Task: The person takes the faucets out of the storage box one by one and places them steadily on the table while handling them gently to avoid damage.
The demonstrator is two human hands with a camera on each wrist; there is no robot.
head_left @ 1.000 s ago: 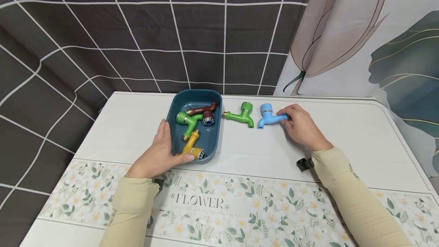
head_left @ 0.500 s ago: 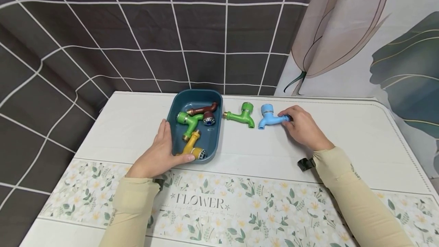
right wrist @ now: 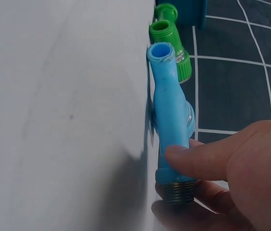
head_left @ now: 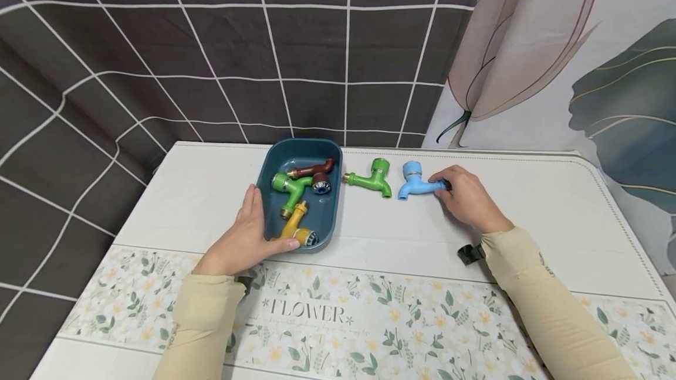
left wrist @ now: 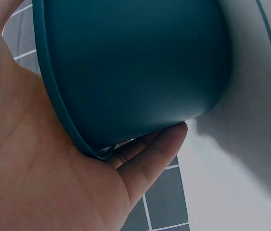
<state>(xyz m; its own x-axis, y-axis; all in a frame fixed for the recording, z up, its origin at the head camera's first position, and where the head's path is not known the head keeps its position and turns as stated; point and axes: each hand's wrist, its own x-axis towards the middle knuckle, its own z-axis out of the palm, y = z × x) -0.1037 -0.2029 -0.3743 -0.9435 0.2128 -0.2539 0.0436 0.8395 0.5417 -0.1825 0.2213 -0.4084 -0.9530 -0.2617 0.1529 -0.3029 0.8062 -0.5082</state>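
My left hand (head_left: 243, 232) rests against the left side of a dark blue-green plastic basin (head_left: 338, 216), thumb over its near rim. In the left wrist view, the fingers (left wrist: 152, 154) lie nearly straight along the basin's outer wall. A brown tap (head_left: 313, 169), a green tap (head_left: 293, 192) and a yellow tap (head_left: 292, 224) lie inside. My right hand (head_left: 467, 198) pinches a light blue tap (head_left: 414, 185) near its inlet end. The right wrist view shows the thumb on the pipe, just above the brass thread (right wrist: 177, 191). Another green tap (head_left: 375, 179) lies between basin and blue tap.
The white table (head_left: 391, 236) carries a floral strip (head_left: 422, 315) with printed lettering along the front. Behind it hangs a dark cloth (head_left: 306, 46) with a white grid. A leaf-patterned curtain (head_left: 533, 75) hangs at the back right.
The blue tap has shifted very slightly to the right in my right hand, and its dark inlet end now shows between the fingers. My left hand and the basin stay as they were.
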